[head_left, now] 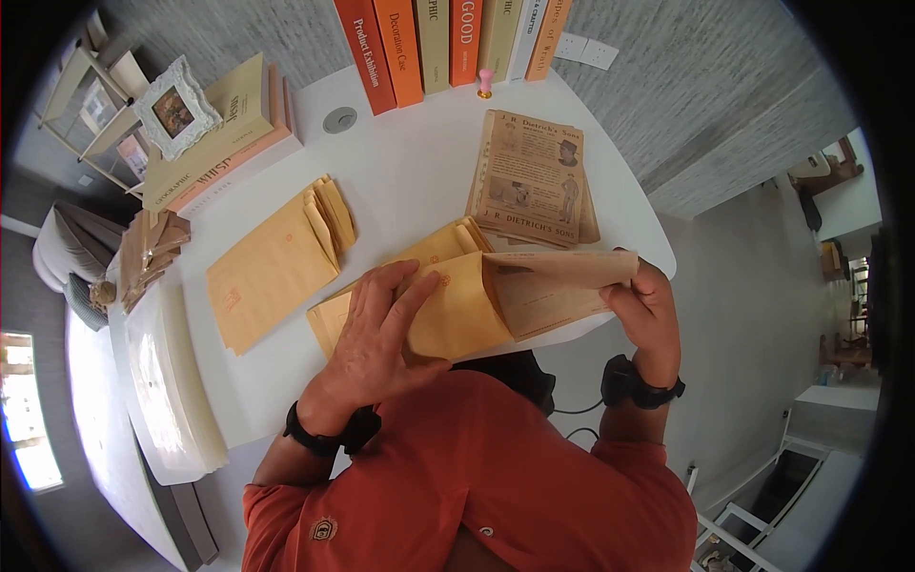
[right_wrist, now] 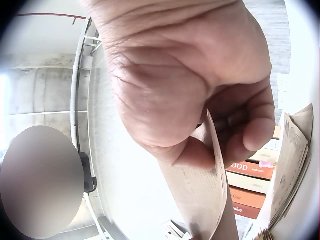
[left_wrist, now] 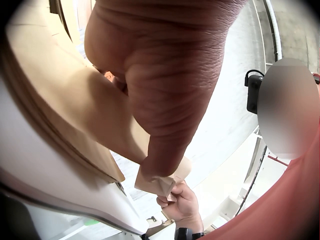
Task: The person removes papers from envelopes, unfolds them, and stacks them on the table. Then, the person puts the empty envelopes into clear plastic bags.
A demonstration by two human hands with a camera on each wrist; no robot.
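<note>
My right hand [head_left: 650,310] pinches the outer end of a printed sheet of aged-looking paper [head_left: 553,291] between thumb and fingers. The sheet's other end is inside the mouth of a tan kraft envelope [head_left: 467,310], where it is hidden. Across the envelope's face lie the fingers of my left hand [head_left: 367,334], while the thumb sits along its lower edge, so the hand grips it. More kraft envelopes [head_left: 329,319] lie beneath it on the table. In the right wrist view the sheet [right_wrist: 197,200] bends slightly between thumb and fingers.
Left of my hands lies a stack of kraft envelopes [head_left: 272,272]. Vintage printed sheets [head_left: 529,181] are piled at the back right of the white table [head_left: 400,153]. Upright books [head_left: 419,57], a pink wax-seal stamp [head_left: 485,84] and clear plastic sleeves [head_left: 167,381] stand or lie around.
</note>
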